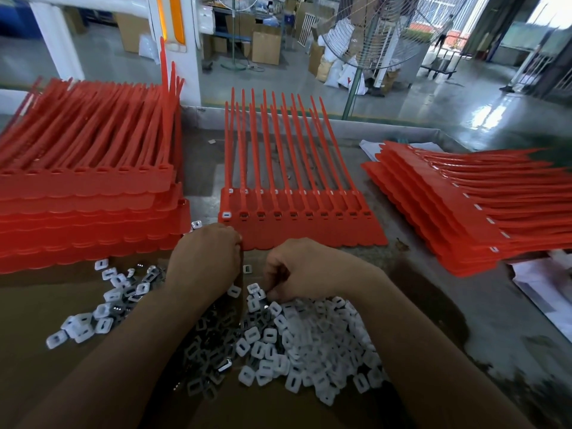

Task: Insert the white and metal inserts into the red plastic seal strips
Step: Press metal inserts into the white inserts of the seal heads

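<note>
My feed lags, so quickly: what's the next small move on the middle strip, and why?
Probably bring one piece from the white insert pile under the right hand to the second socket from the left: only the leftmost socket looks capped white, and the left hand holds the middle seal strip at its corner.

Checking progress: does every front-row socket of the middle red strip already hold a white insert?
No, only the white insert at the left end is in; the other sockets look empty.

Bright daylight enters from the doorway (551,13) at upper right, glaring on the floor (483,113). Soft shadows lie on the table (495,320). Edges bend and blur
</note>
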A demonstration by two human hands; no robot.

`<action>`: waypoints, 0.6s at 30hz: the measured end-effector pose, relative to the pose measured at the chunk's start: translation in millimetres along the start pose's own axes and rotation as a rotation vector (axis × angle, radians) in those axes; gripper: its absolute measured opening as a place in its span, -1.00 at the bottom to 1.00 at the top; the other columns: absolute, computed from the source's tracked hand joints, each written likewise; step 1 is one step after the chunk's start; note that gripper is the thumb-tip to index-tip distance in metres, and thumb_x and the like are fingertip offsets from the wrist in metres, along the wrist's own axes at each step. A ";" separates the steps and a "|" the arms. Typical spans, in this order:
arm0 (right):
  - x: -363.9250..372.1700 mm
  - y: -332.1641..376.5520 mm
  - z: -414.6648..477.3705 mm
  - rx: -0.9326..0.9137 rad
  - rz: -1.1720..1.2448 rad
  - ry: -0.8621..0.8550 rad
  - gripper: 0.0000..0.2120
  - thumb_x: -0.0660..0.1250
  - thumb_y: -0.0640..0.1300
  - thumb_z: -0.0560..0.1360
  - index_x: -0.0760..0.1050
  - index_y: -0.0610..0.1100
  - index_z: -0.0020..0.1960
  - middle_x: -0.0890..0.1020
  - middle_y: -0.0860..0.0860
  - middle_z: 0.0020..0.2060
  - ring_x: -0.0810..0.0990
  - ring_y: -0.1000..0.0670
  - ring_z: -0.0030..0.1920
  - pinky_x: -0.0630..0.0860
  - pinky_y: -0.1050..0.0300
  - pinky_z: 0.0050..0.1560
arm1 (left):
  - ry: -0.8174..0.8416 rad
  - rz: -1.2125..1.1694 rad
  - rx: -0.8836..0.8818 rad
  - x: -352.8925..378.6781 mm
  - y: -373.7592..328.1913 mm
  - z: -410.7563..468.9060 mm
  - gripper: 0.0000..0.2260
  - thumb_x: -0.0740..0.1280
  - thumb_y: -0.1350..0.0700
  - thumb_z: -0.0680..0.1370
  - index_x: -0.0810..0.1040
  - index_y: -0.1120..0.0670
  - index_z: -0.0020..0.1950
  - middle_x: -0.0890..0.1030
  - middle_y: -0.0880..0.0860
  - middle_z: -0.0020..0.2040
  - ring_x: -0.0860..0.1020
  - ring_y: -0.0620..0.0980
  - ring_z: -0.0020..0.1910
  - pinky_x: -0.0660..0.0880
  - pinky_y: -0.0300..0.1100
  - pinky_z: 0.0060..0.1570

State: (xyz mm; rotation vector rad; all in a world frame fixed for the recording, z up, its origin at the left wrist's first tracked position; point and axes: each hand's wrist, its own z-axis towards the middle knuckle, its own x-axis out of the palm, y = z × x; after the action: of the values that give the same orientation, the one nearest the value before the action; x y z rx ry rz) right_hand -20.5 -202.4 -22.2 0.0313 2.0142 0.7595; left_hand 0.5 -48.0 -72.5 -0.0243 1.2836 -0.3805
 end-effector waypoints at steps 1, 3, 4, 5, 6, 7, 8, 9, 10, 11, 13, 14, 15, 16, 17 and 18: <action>-1.1 -1.7 -1.3 -0.002 0.038 -0.009 -0.96 0.39 -0.19 0.44 0.55 -0.07 -0.14 0.54 0.16 -0.26 0.52 0.17 -0.22 0.51 0.25 -0.15 | -0.001 0.001 0.000 0.2 0.1 0.0 -0.80 0.13 0.10 0.55 0.52 0.07 -0.17 0.54 0.01 -0.13 0.37 -0.09 -0.28 0.29 -0.23 -0.27; -2.7 -5.5 -2.9 0.003 0.127 -0.043 -0.93 0.38 -0.18 0.45 0.52 -0.05 -0.16 0.55 0.14 -0.27 0.53 0.16 -0.22 0.51 0.19 -0.12 | 0.001 0.004 0.002 0.2 0.0 0.0 -0.79 0.13 0.09 0.55 0.54 0.07 -0.13 0.55 0.01 -0.10 0.43 -0.06 -0.24 0.30 -0.23 -0.26; -3.0 -7.3 -2.9 0.007 0.168 -0.065 -0.93 0.38 -0.19 0.45 0.52 -0.04 -0.15 0.56 0.13 -0.26 0.54 0.15 -0.21 0.52 0.17 -0.08 | 0.005 0.005 0.004 0.1 0.0 0.1 -0.79 0.13 0.09 0.55 0.55 0.07 -0.09 0.56 0.01 -0.07 0.48 -0.05 -0.19 0.33 -0.24 -0.24; -3.4 -8.7 -2.6 0.009 0.204 -0.084 -0.93 0.37 -0.21 0.46 0.54 -0.05 -0.13 0.58 0.11 -0.25 0.56 0.13 -0.19 0.51 0.16 -0.05 | 0.010 0.006 0.004 -0.1 -0.2 0.2 -0.77 0.12 0.09 0.56 0.57 0.07 -0.03 0.57 0.01 -0.03 0.51 -0.04 -0.13 0.35 -0.23 -0.20; -3.5 -10.2 -2.2 0.010 0.232 -0.100 -0.91 0.36 -0.24 0.46 0.55 -0.06 -0.11 0.60 0.09 -0.24 0.56 0.13 -0.18 0.51 0.17 -0.03 | 0.015 0.005 0.002 -0.4 -0.6 0.4 -0.76 0.12 0.09 0.56 0.57 0.06 0.01 0.57 0.01 0.01 0.52 -0.03 -0.08 0.38 -0.22 -0.17; -3.8 -11.5 -1.9 0.011 0.254 -0.113 -0.89 0.35 -0.26 0.47 0.57 -0.07 -0.10 0.60 0.08 -0.23 0.56 0.14 -0.19 0.50 0.20 -0.02 | 0.017 0.003 -0.001 -0.8 -0.9 0.5 -0.75 0.12 0.09 0.56 0.58 0.05 0.04 0.57 0.01 0.05 0.53 -0.03 -0.05 0.39 -0.21 -0.13; -4.1 -12.7 -2.0 0.011 0.267 -0.121 -0.86 0.34 -0.28 0.47 0.57 -0.05 -0.11 0.61 0.08 -0.24 0.56 0.16 -0.20 0.50 0.23 -0.04 | 0.018 0.003 -0.003 -1.1 -1.6 0.5 -0.75 0.12 0.09 0.56 0.58 0.05 0.06 0.57 0.01 0.07 0.53 -0.03 -0.03 0.40 -0.21 -0.11; -4.4 -13.5 -2.2 0.012 0.276 -0.126 -0.84 0.34 -0.28 0.47 0.57 -0.03 -0.13 0.61 0.08 -0.24 0.56 0.17 -0.22 0.49 0.27 -0.06 | 0.019 0.004 -0.005 -1.1 -2.0 0.5 -0.75 0.12 0.09 0.56 0.58 0.05 0.07 0.57 0.01 0.08 0.53 -0.03 -0.02 0.41 -0.21 -0.10; -5.0 -14.3 -2.2 0.013 0.284 -0.127 -0.83 0.34 -0.28 0.47 0.57 -0.02 -0.14 0.61 0.08 -0.25 0.56 0.19 -0.23 0.49 0.32 -0.09 | 0.019 0.006 -0.005 -1.3 -2.1 0.5 -0.75 0.12 0.09 0.56 0.58 0.05 0.07 0.57 0.01 0.08 0.53 -0.03 -0.01 0.41 -0.20 -0.10; -5.5 -14.7 -1.9 0.014 0.291 -0.127 -0.83 0.34 -0.28 0.47 0.57 -0.01 -0.15 0.61 0.08 -0.25 0.55 0.21 -0.25 0.48 0.36 -0.12 | 0.021 0.009 -0.004 -1.6 -2.1 0.6 -0.75 0.12 0.10 0.56 0.58 0.05 0.07 0.57 0.01 0.08 0.53 -0.02 -0.01 0.42 -0.20 -0.09; -5.8 -14.8 -0.3 0.018 0.287 -0.133 -0.82 0.34 -0.27 0.47 0.57 0.00 -0.15 0.60 0.11 -0.27 0.55 0.23 -0.28 0.47 0.41 -0.18 | 0.029 0.011 -0.004 -2.0 -2.0 0.7 -0.75 0.12 0.10 0.56 0.58 0.05 0.06 0.57 0.01 0.07 0.53 -0.02 -0.03 0.41 -0.20 -0.10; -6.0 -14.9 1.3 0.023 0.274 -0.144 -0.82 0.34 -0.27 0.47 0.57 0.01 -0.15 0.60 0.11 -0.27 0.55 0.22 -0.26 0.46 0.39 -0.17 | 0.031 0.007 -0.006 -2.0 -1.9 1.1 -0.75 0.12 0.10 0.56 0.57 0.05 0.06 0.57 0.01 0.06 0.53 -0.02 -0.03 0.41 -0.20 -0.11; -6.4 -14.7 3.3 0.027 0.257 -0.159 -0.82 0.34 -0.26 0.47 0.56 0.03 -0.17 0.59 0.12 -0.26 0.54 0.21 -0.24 0.45 0.36 -0.15 | 0.031 0.001 -0.008 -1.9 -1.9 1.4 -0.75 0.12 0.10 0.56 0.57 0.05 0.05 0.57 0.01 0.06 0.53 -0.03 -0.03 0.40 -0.21 -0.12; -6.8 -13.9 5.9 0.027 0.238 -0.178 -0.81 0.34 -0.25 0.47 0.55 0.04 -0.19 0.57 0.12 -0.25 0.53 0.19 -0.21 0.44 0.33 -0.15 | 0.029 -0.004 -0.008 -1.8 -2.2 1.3 -0.76 0.12 0.10 0.56 0.57 0.06 0.03 0.57 0.01 0.04 0.53 -0.03 -0.05 0.39 -0.21 -0.13; -7.4 -12.5 9.6 0.022 0.220 -0.200 -0.80 0.34 -0.24 0.47 0.53 0.05 -0.20 0.56 0.13 -0.24 0.52 0.18 -0.19 0.43 0.32 -0.14 | 0.027 -0.006 -0.007 -1.5 -2.3 1.0 -0.77 0.12 0.10 0.56 0.57 0.06 0.01 0.58 0.01 0.02 0.52 -0.04 -0.07 0.38 -0.22 -0.15; -8.3 -10.8 14.2 0.015 0.209 -0.226 -0.80 0.33 -0.24 0.47 0.52 0.04 -0.21 0.56 0.13 -0.23 0.52 0.16 -0.17 0.42 0.31 -0.14 | 0.025 -0.010 -0.005 -1.5 -2.1 0.6 -0.78 0.12 0.11 0.56 0.56 0.06 0.00 0.58 0.02 0.01 0.52 -0.04 -0.08 0.38 -0.22 -0.15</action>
State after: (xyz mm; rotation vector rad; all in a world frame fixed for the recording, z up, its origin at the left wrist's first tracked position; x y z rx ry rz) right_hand -1.8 -206.6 -26.5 0.3268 1.8188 0.8321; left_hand 0.2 -49.6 -70.5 -0.0305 1.3098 -0.3877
